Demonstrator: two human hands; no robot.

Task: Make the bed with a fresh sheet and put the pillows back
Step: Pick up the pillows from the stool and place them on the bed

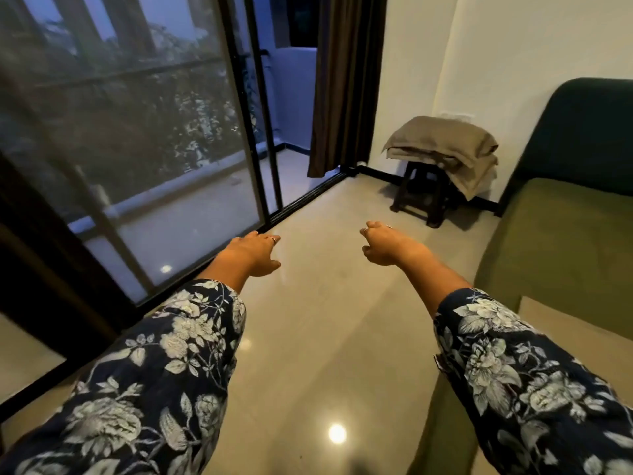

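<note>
— The room? Tiled floor [318,303], glass door beside the left hand [255,253].
— The hands?
— Both loose, empty. Pillows [445,145] sit on a stool [421,197] beyond the right hand [387,243]; the bed [561,241] lies to its right.

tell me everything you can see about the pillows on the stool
Two pillows in grey-brown cloth cases lie stacked flat on a small dark stool in the corner by the white wall. The lower one droops over the stool's right edge. The cases look soft and creased. Nothing else touches them; both hands are short of them.

Tan pillows [445,149] stacked on stool [423,197].
</note>
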